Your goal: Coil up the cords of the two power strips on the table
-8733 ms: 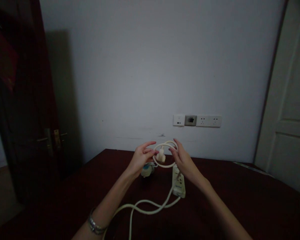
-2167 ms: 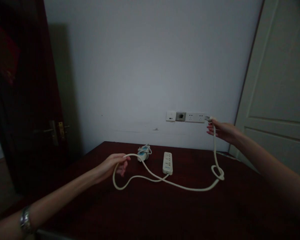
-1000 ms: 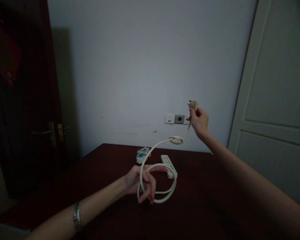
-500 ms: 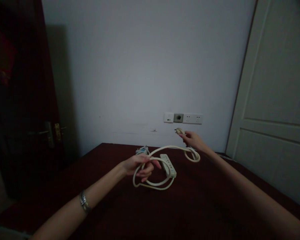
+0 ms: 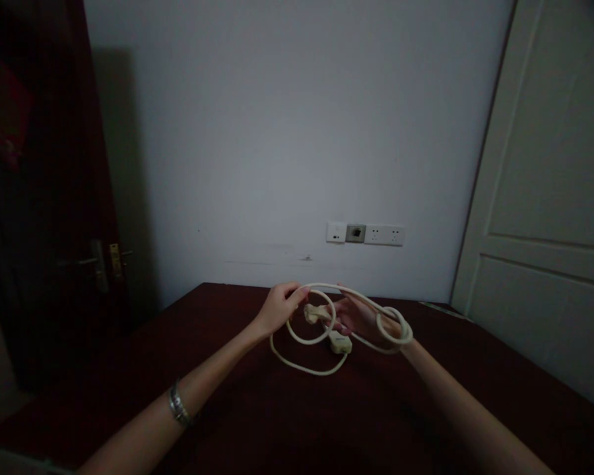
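A cream power strip (image 5: pixel 338 341) lies on the dark red table (image 5: pixel 257 422), its cream cord (image 5: pixel 307 366) coiled in loops above it. My left hand (image 5: pixel 277 308) is closed on the cord at the top of the loops. My right hand (image 5: pixel 359 316) is closed round the plug end (image 5: pixel 311 313), with a small cord loop (image 5: pixel 395 328) hanging around its wrist. Both hands meet over the strip, a little above the table.
A row of wall sockets (image 5: pixel 366 233) sits on the white wall behind the table. A dark wooden door (image 5: pixel 44 198) stands at the left and a white door (image 5: pixel 554 218) at the right. The table's far edge meets the wall.
My right hand has come in from the right with the plug to meet my left hand over the strip. The cord has gathered into tighter loops between the hands.
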{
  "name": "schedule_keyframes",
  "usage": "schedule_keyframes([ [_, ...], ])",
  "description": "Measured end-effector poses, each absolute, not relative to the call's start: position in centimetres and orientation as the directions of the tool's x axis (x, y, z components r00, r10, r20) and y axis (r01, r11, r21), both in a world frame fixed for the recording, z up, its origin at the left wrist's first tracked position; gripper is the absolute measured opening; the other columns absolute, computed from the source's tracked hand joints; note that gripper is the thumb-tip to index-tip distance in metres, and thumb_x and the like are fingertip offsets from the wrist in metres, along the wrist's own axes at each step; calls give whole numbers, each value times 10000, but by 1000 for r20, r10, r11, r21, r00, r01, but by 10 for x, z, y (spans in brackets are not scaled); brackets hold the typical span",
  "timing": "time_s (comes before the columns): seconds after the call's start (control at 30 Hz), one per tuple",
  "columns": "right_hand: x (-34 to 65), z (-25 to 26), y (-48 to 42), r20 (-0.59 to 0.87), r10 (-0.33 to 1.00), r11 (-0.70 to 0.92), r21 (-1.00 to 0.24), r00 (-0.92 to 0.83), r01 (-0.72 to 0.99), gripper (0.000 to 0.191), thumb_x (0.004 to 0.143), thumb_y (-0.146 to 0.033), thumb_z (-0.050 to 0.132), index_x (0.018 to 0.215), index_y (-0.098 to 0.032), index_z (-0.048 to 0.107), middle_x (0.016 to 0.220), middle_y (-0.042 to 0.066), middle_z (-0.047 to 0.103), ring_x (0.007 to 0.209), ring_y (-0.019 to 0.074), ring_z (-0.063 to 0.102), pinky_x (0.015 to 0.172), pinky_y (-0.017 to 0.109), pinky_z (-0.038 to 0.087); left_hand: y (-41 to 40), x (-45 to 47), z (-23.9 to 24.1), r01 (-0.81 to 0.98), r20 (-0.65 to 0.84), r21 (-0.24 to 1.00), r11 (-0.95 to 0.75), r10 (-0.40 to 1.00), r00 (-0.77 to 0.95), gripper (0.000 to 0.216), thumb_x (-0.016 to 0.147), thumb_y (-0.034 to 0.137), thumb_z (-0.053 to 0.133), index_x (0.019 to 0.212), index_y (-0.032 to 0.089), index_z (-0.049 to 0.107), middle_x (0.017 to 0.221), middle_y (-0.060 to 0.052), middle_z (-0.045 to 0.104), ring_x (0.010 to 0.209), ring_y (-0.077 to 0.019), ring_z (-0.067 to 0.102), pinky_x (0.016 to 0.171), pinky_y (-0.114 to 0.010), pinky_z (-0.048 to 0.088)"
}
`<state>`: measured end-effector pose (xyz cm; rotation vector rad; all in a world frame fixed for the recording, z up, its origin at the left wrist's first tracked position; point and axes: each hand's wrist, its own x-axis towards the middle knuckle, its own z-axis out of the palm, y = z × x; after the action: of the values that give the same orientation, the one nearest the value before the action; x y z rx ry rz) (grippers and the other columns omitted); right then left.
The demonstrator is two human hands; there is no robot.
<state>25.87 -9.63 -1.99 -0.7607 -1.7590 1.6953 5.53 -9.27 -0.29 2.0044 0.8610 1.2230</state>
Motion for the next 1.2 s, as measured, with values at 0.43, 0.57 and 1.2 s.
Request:
schedule_keyframes([
  [0.43,242,-1,-127,128,801,41,-986,-585,-161,493,684,-599,520,753,-122,622,591,30,529,518,108,439,497,234,377,-80,54,-9,-94,171,985,-143,776,607,307,708,403,641,666,116,541,408,62,387,301,-50,334,309,-191,322],
  [0.57,239,0,-127,126,810,241,-962,-572,129,355,539,-262,753,838,-130,611,671,-12,564,559,92,469,552,222,393,-86,53,-9,-98,160,987,-127,789,593,259,678,346,657,645,115,543,421,76,357,307,-29,268,277,-169,284],
  [1.2,210,18,-133,669,687,727,-635,-285,262,214,786,-373,578,779,-165,625,719,20,588,696,148,539,694,308,452,-84,70,-35,177,100,963,-206,874,475,333,771,450,480,592,172,446,401,74,336,291,-55,266,303,-195,228],
])
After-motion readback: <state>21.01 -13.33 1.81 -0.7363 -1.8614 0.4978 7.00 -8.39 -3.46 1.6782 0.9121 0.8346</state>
